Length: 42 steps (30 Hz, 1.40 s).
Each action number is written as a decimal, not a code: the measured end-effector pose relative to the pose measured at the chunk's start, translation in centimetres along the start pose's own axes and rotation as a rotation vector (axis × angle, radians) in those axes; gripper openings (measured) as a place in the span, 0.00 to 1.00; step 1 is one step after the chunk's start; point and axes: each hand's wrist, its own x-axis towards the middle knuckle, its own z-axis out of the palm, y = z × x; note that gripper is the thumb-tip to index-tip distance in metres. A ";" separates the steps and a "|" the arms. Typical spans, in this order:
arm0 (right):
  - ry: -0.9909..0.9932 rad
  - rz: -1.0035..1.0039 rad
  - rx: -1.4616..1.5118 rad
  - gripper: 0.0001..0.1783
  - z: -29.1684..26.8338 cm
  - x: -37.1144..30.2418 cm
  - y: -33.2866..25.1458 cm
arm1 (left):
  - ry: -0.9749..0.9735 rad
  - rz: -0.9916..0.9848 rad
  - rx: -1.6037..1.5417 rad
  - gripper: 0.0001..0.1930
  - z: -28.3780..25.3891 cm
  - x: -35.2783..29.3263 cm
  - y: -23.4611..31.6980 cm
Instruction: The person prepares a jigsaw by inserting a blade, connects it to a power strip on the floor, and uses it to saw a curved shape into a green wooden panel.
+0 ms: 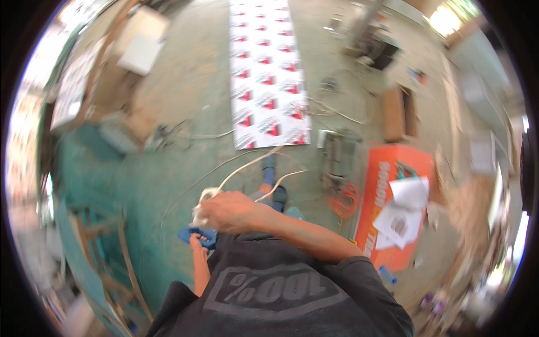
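Note:
At the lower middle, my right hand [230, 212] reaches across my body to the left, its fingers closed around a bunched white cord [209, 194]. One length of that cord runs up toward the far floor; another loops out to the right. Just below, my left hand [196, 241] is closed on a blue handle-like piece [210, 238] with a slot in it. The two hands are close together, and the white bundle hangs between them. Blur hides the fingertips and the exact kind of the blue piece.
Ahead on the floor lies a long board [266, 90] in white film with red print. To the right are an orange panel [387, 163] with papers, a brown box [394, 115], a coiled orange cord [345, 200] and a greyish crate-like object [341, 154]. A wooden frame [106, 230] stands left.

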 end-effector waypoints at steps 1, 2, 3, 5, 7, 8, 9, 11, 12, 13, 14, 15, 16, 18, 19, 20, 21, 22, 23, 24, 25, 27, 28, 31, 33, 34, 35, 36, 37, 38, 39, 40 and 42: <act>-0.089 0.050 -0.064 0.14 3.1 1.3 0.1 | 0.079 0.018 -0.041 0.06 -1.6 -1.2 -1.0; -0.188 0.075 -0.134 0.15 6.2 2.8 -0.7 | 0.172 0.051 -0.076 0.06 -4.1 -2.4 -1.7; -0.249 0.000 -0.065 0.16 8.6 3.1 -2.3 | 0.191 0.062 -0.149 0.06 -6.6 -3.5 -2.4; -0.375 -0.090 0.074 0.18 11.9 2.1 -5.1 | 0.224 0.071 -0.276 0.07 -11.2 -5.4 -3.7; -0.602 -0.191 0.108 0.21 14.0 3.5 -8.7 | 0.285 0.065 -0.385 0.07 -15.8 -7.4 -5.8; -0.701 -0.230 0.116 0.22 15.0 4.8 -10.4 | 0.315 0.056 -0.448 0.07 -18.1 -8.3 -7.5; -0.757 -0.320 0.192 0.21 16.7 5.5 -11.4 | 0.344 0.044 -0.512 0.07 -20.1 -9.2 -9.6; -0.860 -0.463 0.356 0.21 20.3 6.5 -13.8 | 0.399 0.003 -0.631 0.07 -23.9 -10.9 -14.4; -0.933 -0.494 0.391 0.21 21.5 7.5 -15.2 | 0.451 -0.003 -0.694 0.07 -25.9 -12.6 -16.2; -1.000 -0.508 0.414 0.21 22.7 8.3 -17.2 | 0.483 -0.014 -0.757 0.07 -27.5 -13.7 -18.4; -1.059 -0.518 0.444 0.21 24.3 9.1 -18.8 | 0.521 -0.024 -0.807 0.07 -29.1 -14.6 -20.5; -1.151 -0.516 0.441 0.21 25.9 10.1 -21.1 | 0.575 -0.029 -0.866 0.07 -30.7 -16.0 -22.4; -1.195 -0.534 0.434 0.21 28.0 11.2 -22.9 | 0.615 -0.037 -0.923 0.07 -31.9 -16.6 -24.4; -1.252 -0.556 0.397 0.22 33.3 14.3 -26.3 | 0.667 -0.060 -1.026 0.07 -33.2 -15.8 -27.3; -1.248 -0.621 0.395 0.22 36.4 15.8 -28.0 | 0.704 -0.067 -1.072 0.07 -34.0 -15.8 -28.4; -1.235 -0.683 0.395 0.22 39.9 17.0 -29.9 | 0.734 -0.072 -1.111 0.07 -34.7 -15.6 -29.0; -1.214 -0.746 0.399 0.22 43.5 18.4 -32.0 | 0.762 -0.072 -1.141 0.07 -35.8 -15.2 -29.3; -1.226 -0.772 0.354 0.22 46.3 19.7 -35.0 | 0.794 -0.076 -1.168 0.07 -36.8 -15.1 -29.8; -1.234 -0.797 0.309 0.22 49.2 21.5 -38.1 | 0.830 -0.075 -1.196 0.07 -37.9 -14.8 -30.1; -1.179 -0.845 0.304 0.23 53.1 23.4 -40.3 | 0.849 -0.071 -1.216 0.07 -38.7 -14.1 -30.0; -1.110 -0.888 0.292 0.23 56.3 25.7 -41.9 | 0.850 -0.075 -1.225 0.07 -39.1 -13.0 -29.5; -0.901 -0.961 0.430 0.25 61.5 29.7 -46.4 | 0.917 -0.067 -1.250 0.07 -41.2 -12.8 -29.4; -0.807 -0.999 0.419 0.25 64.2 32.2 -48.2 | 0.951 -0.070 -1.261 0.07 -42.0 -12.9 -29.6; -0.594 -1.051 0.203 0.25 70.1 44.4 -50.5 | 0.996 -0.083 -1.258 0.07 -44.2 -10.6 -27.8; -0.610 -0.859 -0.080 0.24 73.1 52.1 -49.6 | 0.999 -0.126 -1.248 0.07 -45.9 -9.1 -27.2; -0.609 -0.924 -0.189 0.25 74.6 54.8 -48.6 | 1.015 -0.146 -1.248 0.07 -47.3 -8.5 -26.7; -0.686 -0.615 -0.170 0.22 76.1 59.6 -45.2 | 1.044 -0.159 -1.198 0.07 -48.1 -7.3 -24.7; -0.662 -0.473 -0.145 0.18 76.9 64.5 -41.4 | 1.064 -0.183 -1.144 0.07 -48.3 -6.3 -22.0; -0.620 -0.337 -0.113 0.14 77.0 69.4 -37.8 | 1.078 -0.205 -1.091 0.07 -48.3 -5.2 -19.2; -0.662 -0.080 0.089 0.12 78.1 71.1 -36.4 | 1.117 -0.214 -1.096 0.06 -49.4 -5.5 -17.6; -0.648 0.178 0.292 0.12 79.2 72.7 -35.2 | 1.157 -0.224 -1.095 0.06 -50.8 -5.8 -16.1; -0.596 0.307 0.334 0.11 79.9 74.8 -33.1 | 1.186 -0.231 -1.086 0.06 -52.0 -6.0 -14.5; -0.524 0.546 0.368 0.10 81.8 80.3 -27.6 | 1.216 -0.240 -1.067 0.07 -54.1 -5.4 -10.7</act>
